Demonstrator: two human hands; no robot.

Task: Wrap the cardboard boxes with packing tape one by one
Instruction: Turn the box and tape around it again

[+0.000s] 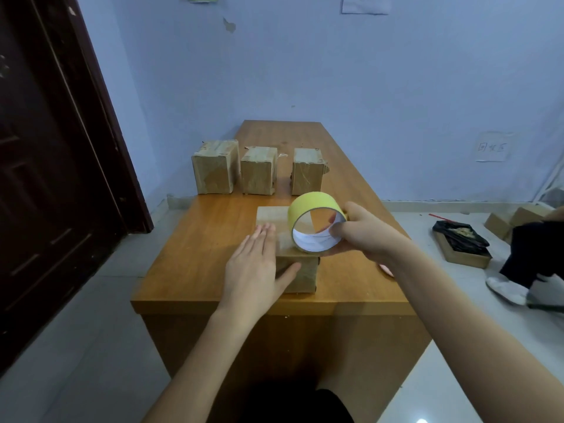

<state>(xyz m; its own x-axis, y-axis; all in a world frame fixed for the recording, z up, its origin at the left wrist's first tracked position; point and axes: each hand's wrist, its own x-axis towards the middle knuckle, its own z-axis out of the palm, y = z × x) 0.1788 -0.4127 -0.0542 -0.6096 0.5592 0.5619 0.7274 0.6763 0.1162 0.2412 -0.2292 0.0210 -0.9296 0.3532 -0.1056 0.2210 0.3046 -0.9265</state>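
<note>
Left hand: flat, fingers straight, pressing the near box to the table.
Right hand: grasps the tape roll (standing on the box top), likely to lay a strip.

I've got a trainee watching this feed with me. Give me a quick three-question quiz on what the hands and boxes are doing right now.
1. True or false: the left hand lies flat with straight fingers on the near box.
2. What does the right hand hold?
A. scissors
B. the yellow tape roll
C. a marker
3. How many boxes stand in the far row on the table?

Key:
1. True; its thumb runs down the box's front face.
2. B; the roll rests on the near box's top.
3. Three, set side by side, apart from the near box.
</note>
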